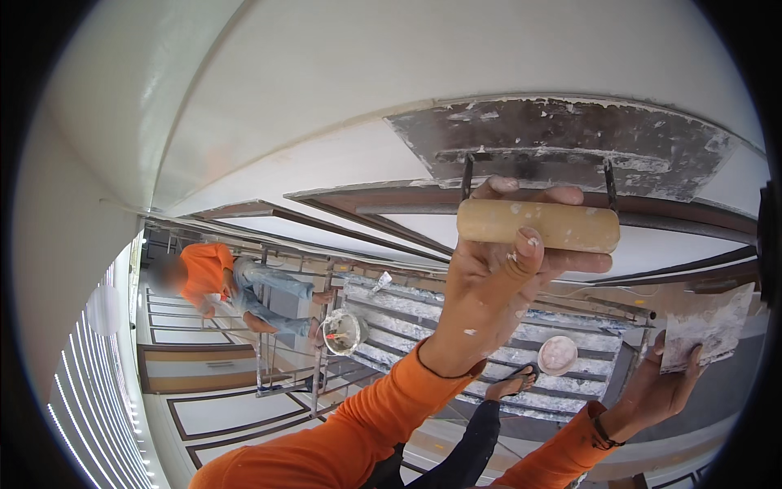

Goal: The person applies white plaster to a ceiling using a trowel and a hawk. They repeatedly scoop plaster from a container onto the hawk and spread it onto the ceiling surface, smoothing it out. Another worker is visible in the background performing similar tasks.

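Note:
My left hand [497, 277] is raised and wrapped round the pale wooden handle [554, 226] of a plastering trowel. Its long dark steel blade [562, 138], streaked with white plaster, lies against or very close to the white surface [391, 73] above. Lower at the right, my right hand [660, 387] grips a putty knife [707, 330] with a wide blade coated in whitish filler; its handle is hidden by my fingers. White specks of plaster dot the left hand.
Below is a plaster-splashed slatted scaffold platform [505, 359], with my sandalled foot [517, 381] on it. A round pinkish-white container [558, 355] and a bucket [344, 332] stand there. Another person in orange [208, 273] is on scaffolding at left. Brown-trimmed panels [326, 216] run overhead.

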Motion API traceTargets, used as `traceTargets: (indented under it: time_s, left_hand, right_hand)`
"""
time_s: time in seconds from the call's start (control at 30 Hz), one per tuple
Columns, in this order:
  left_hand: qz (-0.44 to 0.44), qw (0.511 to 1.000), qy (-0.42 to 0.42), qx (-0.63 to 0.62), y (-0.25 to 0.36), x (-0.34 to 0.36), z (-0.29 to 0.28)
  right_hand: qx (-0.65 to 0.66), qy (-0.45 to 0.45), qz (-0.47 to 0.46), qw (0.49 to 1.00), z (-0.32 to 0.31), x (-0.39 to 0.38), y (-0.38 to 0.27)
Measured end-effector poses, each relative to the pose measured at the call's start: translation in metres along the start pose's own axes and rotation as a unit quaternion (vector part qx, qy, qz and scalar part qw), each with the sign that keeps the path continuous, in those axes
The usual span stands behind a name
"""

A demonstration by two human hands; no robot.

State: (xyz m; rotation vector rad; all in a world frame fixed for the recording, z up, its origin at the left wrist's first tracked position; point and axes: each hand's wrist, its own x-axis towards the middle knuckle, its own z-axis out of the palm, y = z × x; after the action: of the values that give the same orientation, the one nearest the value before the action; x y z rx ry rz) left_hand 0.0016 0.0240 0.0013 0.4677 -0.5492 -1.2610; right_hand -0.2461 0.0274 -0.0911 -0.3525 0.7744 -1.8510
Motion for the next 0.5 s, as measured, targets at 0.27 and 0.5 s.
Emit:
traceTargets:
  time_s: [0.27,0.5]
  left_hand:
    - [0.050,0.982,0.088,0.159,0.006,-0.002,-0.005]
    - [-0.017,0.997,0.049,0.055,0.015,0.002,0.003]
  right_hand:
    - [-0.044,-0.002,-0.071,0.997,0.048,-0.008,-0.010]
    - [-0.046,-0.104,-0.094,0.989,0.054,-0.017,-0.025]
